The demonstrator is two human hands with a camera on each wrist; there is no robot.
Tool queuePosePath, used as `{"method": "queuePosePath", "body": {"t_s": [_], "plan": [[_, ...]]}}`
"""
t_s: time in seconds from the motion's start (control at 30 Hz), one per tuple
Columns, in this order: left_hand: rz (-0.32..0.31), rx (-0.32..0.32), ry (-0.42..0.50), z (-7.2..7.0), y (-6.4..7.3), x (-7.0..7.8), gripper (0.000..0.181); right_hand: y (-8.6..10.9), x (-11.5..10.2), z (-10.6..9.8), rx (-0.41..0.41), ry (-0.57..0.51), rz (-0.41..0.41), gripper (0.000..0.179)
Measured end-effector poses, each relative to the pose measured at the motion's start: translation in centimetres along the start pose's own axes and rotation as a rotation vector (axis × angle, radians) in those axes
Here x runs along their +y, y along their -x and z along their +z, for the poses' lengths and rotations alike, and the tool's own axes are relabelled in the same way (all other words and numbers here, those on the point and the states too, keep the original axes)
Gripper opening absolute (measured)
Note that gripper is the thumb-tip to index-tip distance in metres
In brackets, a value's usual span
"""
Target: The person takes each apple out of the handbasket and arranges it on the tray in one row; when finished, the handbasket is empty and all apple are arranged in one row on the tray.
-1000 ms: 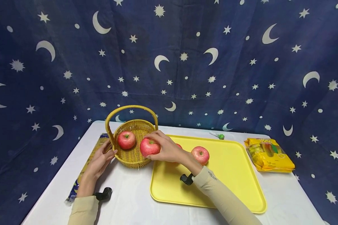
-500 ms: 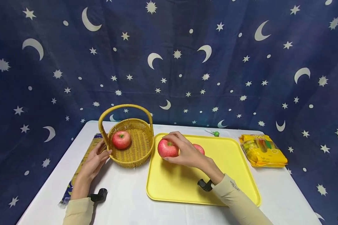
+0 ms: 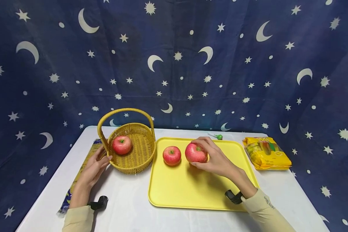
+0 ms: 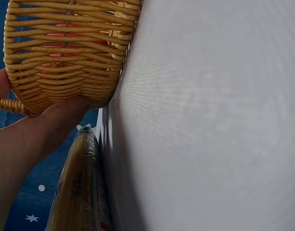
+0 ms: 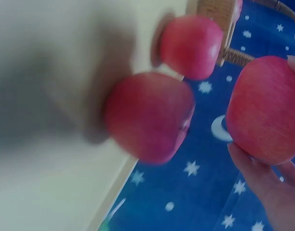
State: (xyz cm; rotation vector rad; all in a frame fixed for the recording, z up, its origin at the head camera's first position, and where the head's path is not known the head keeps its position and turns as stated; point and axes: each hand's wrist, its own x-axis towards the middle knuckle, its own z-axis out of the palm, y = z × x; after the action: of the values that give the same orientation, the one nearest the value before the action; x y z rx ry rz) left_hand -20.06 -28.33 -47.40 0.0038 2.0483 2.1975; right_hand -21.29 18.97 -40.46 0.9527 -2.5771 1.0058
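Note:
My left hand [image 3: 92,169] rests with its fingers against the outer left side of a wicker basket [image 3: 134,169]. In the left wrist view its fingertips touch the woven wall [image 4: 70,62]. Inside the basket lies a red apple [image 3: 122,145]. My right hand [image 3: 213,158] holds another apple [image 3: 196,152] between thumb and fingers, raised over the yellow tray [image 3: 179,196]. One apple [image 3: 172,156] sits on the tray's left part. A second tray apple [image 5: 150,118] shows in the right wrist view, hidden behind my hand and the held apple in the head view.
A long packet of spaghetti [image 4: 73,192] lies left of the basket. A yellow bag [image 3: 268,153] with fruit pictures stands right of the tray, and a green lollipop [image 3: 219,137] lies behind it. A dark starry curtain [image 3: 174,58] hangs behind the white table [image 3: 124,206].
My right hand has carried its apple rightward, from the basket's right rim to above the tray, uncovering the left tray apple. My left hand stays against the basket.

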Motion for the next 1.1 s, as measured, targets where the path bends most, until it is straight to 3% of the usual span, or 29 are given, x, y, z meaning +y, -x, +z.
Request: {"method": "queuePosePath", "body": {"t_s": [0.2, 0.5, 0.77, 0.93, 1.1], "plan": [[0.000, -0.003, -0.002, -0.1, 0.0, 0.0, 0.086, 2.0, 1.5, -1.7, 0.035, 0.043, 0.041, 0.072], [0.001, 0.002, 0.001, -0.2, -0.1, -0.2, 0.086, 4.4, 4.0, -3.2, 0.035, 0.038, 0.223, 0.075], [0.001, -0.001, -0.008, -0.2, -0.1, -0.2, 0.086, 5.6, 7.1, -3.1, 0.017, 0.018, 0.345, 0.074], [0.002, -0.005, -0.006, -0.1, 0.0, -0.2, 0.086, 6.2, 8.6, -2.8, 0.006, 0.044, 0.368, 0.074], [-0.002, 0.000, -0.008, -0.1, -0.1, -0.1, 0.087, 6.4, 9.2, -2.2, 0.010, 0.064, 0.331, 0.074]]}}
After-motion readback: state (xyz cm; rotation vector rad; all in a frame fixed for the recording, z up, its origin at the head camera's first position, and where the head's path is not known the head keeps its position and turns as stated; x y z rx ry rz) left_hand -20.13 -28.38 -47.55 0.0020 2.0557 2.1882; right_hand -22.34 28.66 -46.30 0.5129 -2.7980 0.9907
